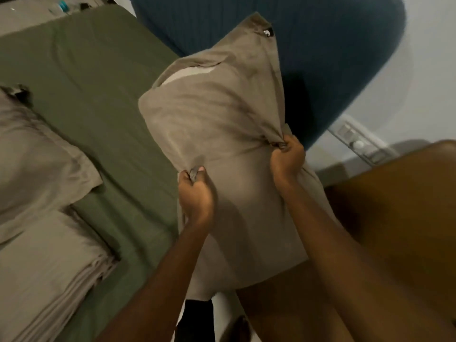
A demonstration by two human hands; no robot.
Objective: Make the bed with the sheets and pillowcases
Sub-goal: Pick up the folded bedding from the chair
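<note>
Taupe pillowcase (222, 119): I hold it up off the bed, over the right edge and in front of the blue headboard (320, 45). The pillow is inside.
Open end: it is on the far side, away from me, where a white strip of pillow (187, 74) shows under the flap.
Why held up: probably so the pillow's weight drops it into the closed end near me and the flap can be tucked after.
Left hand (196, 196): closed, pinching a small bunch of case fabric on the left side, with the thumb on top.
Right hand (286, 156): closed on a twisted bunch at the right edge, higher than the left hand, with its back toward me.
Arms: both reach forward and up, wrists about straight, pulling the cloth tight between the two grips.
Green sheet (98, 82): spread flat on the mattress, so that step looks done.
Other pillow (37, 156): lies on the sheet at left, already cased, well apart from my hands.
Folded sheets (49, 267): stacked just beside that pillow, not yet spread.
</note>
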